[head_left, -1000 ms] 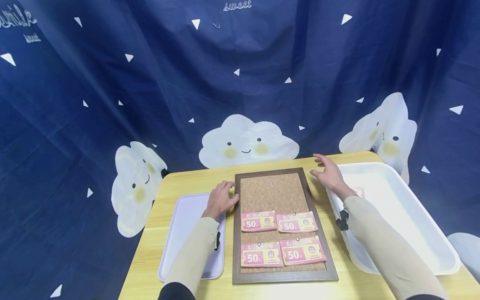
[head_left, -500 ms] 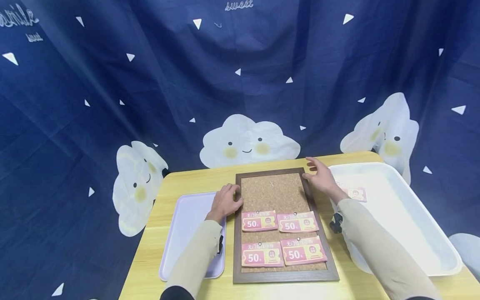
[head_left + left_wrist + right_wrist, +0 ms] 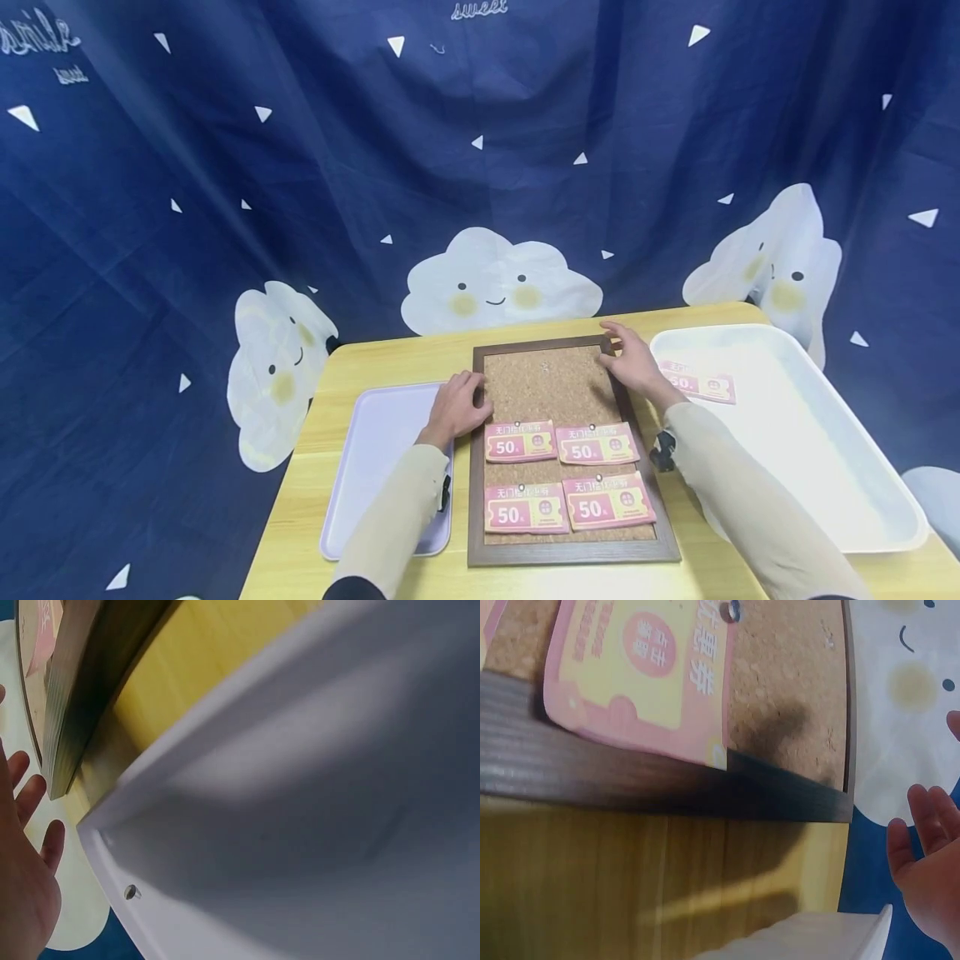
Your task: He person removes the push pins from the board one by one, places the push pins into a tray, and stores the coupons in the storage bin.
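A cork board [image 3: 551, 387] in a dark wooden frame lies on the table in the head view. Several pink 50 coupons [image 3: 527, 508] are pinned to its lower part with thumbtacks. My left hand [image 3: 454, 407] hovers with loosely bent fingers over the board's left frame side, beside a lilac tray [image 3: 360, 475]. Over the upper right frame corner is my right hand [image 3: 632, 358], thumb and fingers spread apart. Neither hand holds anything. The left wrist view shows relaxed fingers on the left hand [image 3: 26, 877]; in the right wrist view, fingers of the right hand [image 3: 930, 862] are extended.
A large white tray [image 3: 817, 442] stands on the right, with pink coupons [image 3: 701, 383] at its left side, partly behind the right hand. One small metal thumbtack [image 3: 131, 892] lies in the lilac tray's corner. Behind the wooden table [image 3: 397, 354] hangs a dark blue curtain [image 3: 525, 100].
My right hand has moved left from the white tray's edge to above the board's right frame side, uncovering more of the coupons there. The left hand has shifted slightly right over the frame.
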Demonstrator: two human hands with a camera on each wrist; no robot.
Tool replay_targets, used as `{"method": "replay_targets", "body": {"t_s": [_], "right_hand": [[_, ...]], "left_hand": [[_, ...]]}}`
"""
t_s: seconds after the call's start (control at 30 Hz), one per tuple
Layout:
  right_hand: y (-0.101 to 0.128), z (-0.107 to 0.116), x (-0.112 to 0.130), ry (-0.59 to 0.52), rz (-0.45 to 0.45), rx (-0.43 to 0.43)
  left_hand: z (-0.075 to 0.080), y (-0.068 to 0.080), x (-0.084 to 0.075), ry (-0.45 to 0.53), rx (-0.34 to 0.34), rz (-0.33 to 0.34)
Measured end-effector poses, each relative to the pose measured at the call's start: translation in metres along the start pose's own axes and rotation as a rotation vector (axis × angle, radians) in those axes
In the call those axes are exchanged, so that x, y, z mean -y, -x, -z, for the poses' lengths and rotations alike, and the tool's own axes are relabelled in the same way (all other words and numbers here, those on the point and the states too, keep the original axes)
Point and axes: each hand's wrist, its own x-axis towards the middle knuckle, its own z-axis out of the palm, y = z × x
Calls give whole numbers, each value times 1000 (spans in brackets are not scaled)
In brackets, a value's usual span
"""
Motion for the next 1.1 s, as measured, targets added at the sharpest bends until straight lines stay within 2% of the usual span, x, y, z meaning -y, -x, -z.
{"method": "replay_targets", "body": {"t_s": [0.3,0.5,0.7,1.1], "right_hand": [[3,-14,6,-26,-1,50],[4,-20,8,-30,23,74],[7,-25,8,-53,11,93],[13,-35,11,-43,8,124]], "left_hand": [[0,1,-6,6,45,-52],[-4,4,-5,11,28,-72],[-5,7,-7,17,11,-81],[-6,8,-9,22,32,-73]]}}
